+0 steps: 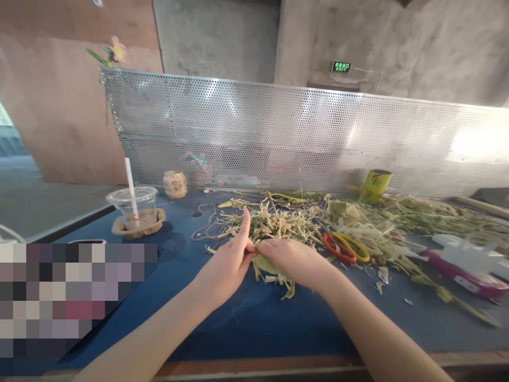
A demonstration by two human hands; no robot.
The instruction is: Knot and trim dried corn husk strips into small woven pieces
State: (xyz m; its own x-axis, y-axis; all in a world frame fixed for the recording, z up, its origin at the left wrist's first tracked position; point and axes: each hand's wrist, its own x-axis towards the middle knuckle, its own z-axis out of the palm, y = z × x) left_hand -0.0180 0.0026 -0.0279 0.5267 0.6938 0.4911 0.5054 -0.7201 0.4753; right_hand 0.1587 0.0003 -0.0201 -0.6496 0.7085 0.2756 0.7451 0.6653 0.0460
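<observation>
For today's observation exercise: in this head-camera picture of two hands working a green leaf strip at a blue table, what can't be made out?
- Leaf strip, head view: mostly hidden under the left hand and right hand.
- Bottom-left corner: blurred into blocks.
- Things behind the metal screen: only vague colours show through.
- White and pink tool: cut by the right edge.

Pale green leaf [264, 263], flat and limp, pinched at its upper edge, low over blue bench, frayed strips trailing beneath
</observation>
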